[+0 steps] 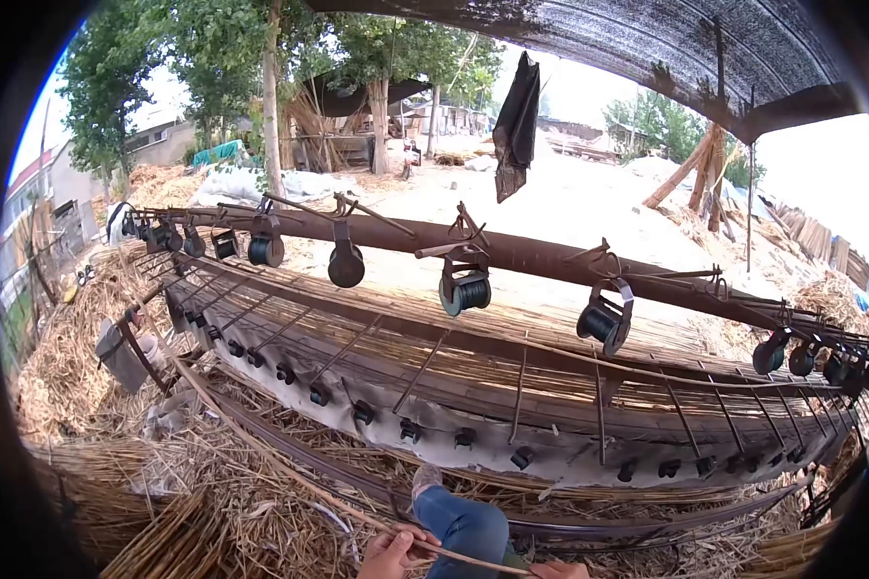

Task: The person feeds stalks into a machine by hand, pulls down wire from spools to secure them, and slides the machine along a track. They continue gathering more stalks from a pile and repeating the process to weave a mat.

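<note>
though cropped, left hand (390, 555) pinching reed (290, 473)

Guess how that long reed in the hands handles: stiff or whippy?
Probably whippy: the reed is long and thin and curves between the left hand and the loom frame. Likely light, since fingers alone pinch it. Possibly brittle; it looks dry.

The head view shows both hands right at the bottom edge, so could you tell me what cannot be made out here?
- Right hand: cut off by the bottom edge of the head view; only a sliver shows, so its grip cannot be told.
- Left hand: partly cut off; closed on the reed stalk.
- Stalk's near end: runs out of frame by the right hand.
- Spools at the far right of the beam: too small and squeezed by the lens edge.
</note>
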Demonstrator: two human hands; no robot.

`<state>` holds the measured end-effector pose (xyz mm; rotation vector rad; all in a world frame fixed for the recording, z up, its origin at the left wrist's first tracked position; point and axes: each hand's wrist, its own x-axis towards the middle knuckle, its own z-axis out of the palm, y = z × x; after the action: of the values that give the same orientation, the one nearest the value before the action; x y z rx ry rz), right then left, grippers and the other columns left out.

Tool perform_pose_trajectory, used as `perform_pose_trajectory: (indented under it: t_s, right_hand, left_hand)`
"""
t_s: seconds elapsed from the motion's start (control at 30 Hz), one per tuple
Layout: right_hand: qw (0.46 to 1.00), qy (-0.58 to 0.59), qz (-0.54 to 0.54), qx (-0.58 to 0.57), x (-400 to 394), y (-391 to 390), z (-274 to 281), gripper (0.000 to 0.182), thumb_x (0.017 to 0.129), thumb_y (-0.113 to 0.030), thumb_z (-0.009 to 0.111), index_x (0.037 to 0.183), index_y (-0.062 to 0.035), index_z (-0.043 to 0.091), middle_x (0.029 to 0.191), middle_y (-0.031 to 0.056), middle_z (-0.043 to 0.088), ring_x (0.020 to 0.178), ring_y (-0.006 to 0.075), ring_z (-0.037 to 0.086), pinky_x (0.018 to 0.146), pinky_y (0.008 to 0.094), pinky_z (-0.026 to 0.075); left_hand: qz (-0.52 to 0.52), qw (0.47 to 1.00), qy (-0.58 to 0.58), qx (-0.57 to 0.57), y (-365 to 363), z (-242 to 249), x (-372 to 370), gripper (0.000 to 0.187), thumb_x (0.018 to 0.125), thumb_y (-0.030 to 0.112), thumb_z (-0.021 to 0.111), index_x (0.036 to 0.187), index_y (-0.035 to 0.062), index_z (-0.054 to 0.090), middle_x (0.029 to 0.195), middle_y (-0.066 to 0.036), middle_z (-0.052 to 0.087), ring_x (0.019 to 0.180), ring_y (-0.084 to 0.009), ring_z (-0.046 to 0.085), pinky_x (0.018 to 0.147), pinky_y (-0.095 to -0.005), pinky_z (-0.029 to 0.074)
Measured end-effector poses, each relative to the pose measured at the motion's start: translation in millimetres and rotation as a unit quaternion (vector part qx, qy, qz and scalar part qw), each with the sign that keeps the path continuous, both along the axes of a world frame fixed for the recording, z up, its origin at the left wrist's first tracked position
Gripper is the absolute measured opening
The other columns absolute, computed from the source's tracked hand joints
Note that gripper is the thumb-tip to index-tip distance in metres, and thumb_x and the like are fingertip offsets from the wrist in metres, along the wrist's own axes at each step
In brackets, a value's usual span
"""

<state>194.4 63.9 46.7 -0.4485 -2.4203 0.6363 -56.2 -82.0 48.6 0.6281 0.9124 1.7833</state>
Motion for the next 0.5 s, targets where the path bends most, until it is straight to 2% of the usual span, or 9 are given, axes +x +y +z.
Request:
perform_pose_trajectory:
  t_s: [0.03, 0.13, 0.23, 0.33, 0.5]
  right_hand:
    - [1.000, -0.009, -0.005, -0.006, 2.0, -2.2, 2.3, 0.017, 0.075, -0.014, 0.066, 0.086, -0.0019, 0.063, 0.078, 0.0139, 0.062, 0.063, 0.0316, 0.059, 0.052, 0.0380, 0.047]
    - [1.000, -0.026, -0.013, 0.000, 4.3, -1.0, 11.1, 0.017, 0.076, -0.015, 0.066, 0.086, -0.0023, 0.063, 0.079, 0.0139, 0.063, 0.062, 0.0317, 0.059, 0.052, 0.0384, 0.047]
    - [1.000, -0.025, -0.011, 0.011, 5.0, 1.0, 8.2, 0.018, 0.076, -0.015, 0.066, 0.086, -0.0015, 0.063, 0.079, 0.0139, 0.063, 0.064, 0.0312, 0.060, 0.053, 0.0386, 0.047]
    - [1.000, 0.006, 0.010, 0.003, 6.1, 1.1, -8.1, 0.017, 0.076, -0.014, 0.066, 0.085, -0.0002, 0.062, 0.080, 0.0145, 0.063, 0.064, 0.0319, 0.059, 0.053, 0.0388, 0.047]
    - [0.999, 0.029, 0.046, 0.003, -0.2, 2.0, -12.3, 0.013, 0.077, -0.011, 0.065, 0.081, 0.0004, 0.060, 0.077, 0.0148, 0.061, 0.063, 0.0331, 0.058, 0.053, 0.0387, 0.047]
  left_hand:
    - [0.026, 0.999, 0.020, -0.023, 0.7, -0.3, 4.0, 0.031, 0.095, 0.033, 0.042, 0.106, 0.0065, 0.055, 0.098, -0.009, 0.059, 0.083, -0.0192, 0.058, 0.071, -0.0355, 0.051]
    - [0.009, 1.000, 0.006, -0.019, -0.6, 10.2, 7.8, 0.032, 0.096, 0.033, 0.040, 0.105, 0.0062, 0.055, 0.093, -0.008, 0.059, 0.070, -0.0154, 0.052, 0.061, -0.0343, 0.043]
    - [0.029, 0.999, 0.035, -0.007, 2.8, 7.7, 10.7, 0.034, 0.097, 0.034, 0.037, 0.105, 0.0060, 0.055, 0.088, -0.007, 0.057, 0.062, -0.0131, 0.044, 0.056, -0.0335, 0.033]
    - [-0.007, 1.000, -0.009, 0.025, 3.2, 5.2, 6.3, 0.037, 0.097, 0.039, 0.037, 0.104, 0.0072, 0.055, 0.087, -0.005, 0.056, 0.062, -0.0128, 0.043, 0.055, -0.0321, 0.032]
    - [0.002, 0.997, 0.079, -0.007, -8.3, 35.6, 10.5, 0.041, 0.094, 0.047, 0.038, 0.103, 0.0099, 0.054, 0.094, -0.005, 0.055, 0.066, -0.0123, 0.046, 0.055, -0.0314, 0.033]
